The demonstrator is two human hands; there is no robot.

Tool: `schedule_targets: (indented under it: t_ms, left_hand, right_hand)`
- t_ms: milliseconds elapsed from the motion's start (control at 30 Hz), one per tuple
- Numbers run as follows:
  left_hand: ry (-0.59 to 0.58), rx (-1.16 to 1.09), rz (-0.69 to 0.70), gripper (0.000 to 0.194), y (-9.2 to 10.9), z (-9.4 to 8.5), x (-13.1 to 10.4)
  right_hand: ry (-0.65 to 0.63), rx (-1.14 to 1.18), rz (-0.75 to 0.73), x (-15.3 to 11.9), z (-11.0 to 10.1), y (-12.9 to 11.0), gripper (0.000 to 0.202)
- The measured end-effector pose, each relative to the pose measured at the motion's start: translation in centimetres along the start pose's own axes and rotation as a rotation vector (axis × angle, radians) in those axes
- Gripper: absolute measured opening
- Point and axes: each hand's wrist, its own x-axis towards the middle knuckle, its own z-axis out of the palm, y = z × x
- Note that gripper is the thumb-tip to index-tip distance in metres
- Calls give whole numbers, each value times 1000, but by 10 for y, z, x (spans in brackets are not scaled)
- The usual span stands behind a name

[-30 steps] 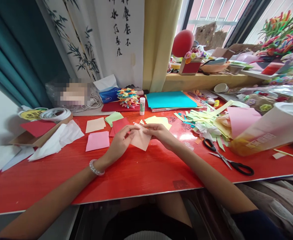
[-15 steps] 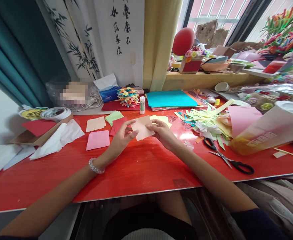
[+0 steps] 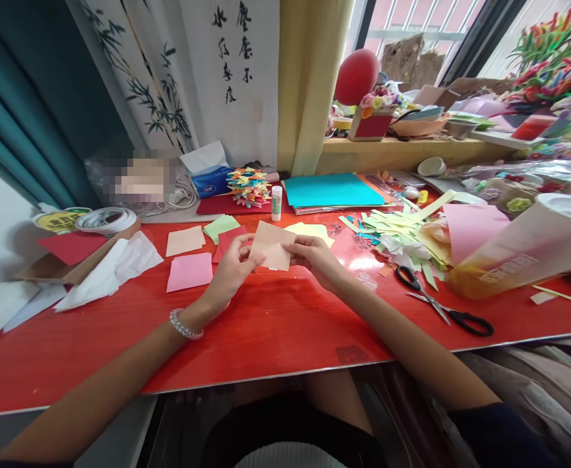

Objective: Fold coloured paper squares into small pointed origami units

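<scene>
The red bench (image 3: 275,344) runs across the near side. A clear beaded bracelet (image 3: 184,324) circles the left wrist, above the bench. Well off to the right lie black-handled scissors (image 3: 430,300), blades parted.

Ahead, the left hand (image 3: 229,276) and right hand (image 3: 321,261) hold the tan sheet (image 3: 272,244) between them, tilted over the middle of the bench. The left fingers are clamped on its left edge, the right fingers on its right edge, thumb in front.

Left of the left hand lies a pink stack (image 3: 189,272), with a beige stack (image 3: 185,241) behind it. Red paper (image 3: 227,240) lies partly behind the left hand, green paper (image 3: 220,227) just beyond; yellow paper (image 3: 317,232) is behind the right hand.

Farther back, the glue stick (image 3: 276,205) stands upright between a spiky paper ball (image 3: 249,188) and a blue sheet (image 3: 334,190). Beyond, a red balloon (image 3: 357,77) sits by the window.
</scene>
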Motion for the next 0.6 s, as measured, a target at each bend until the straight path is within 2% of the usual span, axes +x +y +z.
schedule_targets:
  t_ms: [67, 133, 267, 467, 600]
  left_hand:
    - [-36, 14, -17, 25, 1, 0, 0]
    - [-45, 54, -20, 16, 2, 0, -1]
    - [-11, 90, -35, 17, 2, -1, -1]
    - [134, -107, 40, 27, -2, 1, -3]
    - [63, -135, 24, 33, 1, 3, -6]
  right_hand:
    - [2, -17, -4, 0, 1, -1, 16]
    - [16, -83, -28, 0, 1, -2, 17]
    - [0, -178, -86, 0, 0, -4, 15]
    - [-67, -135, 29, -1, 0, -9, 16]
    - [-153, -148, 45, -3, 0, -13, 19]
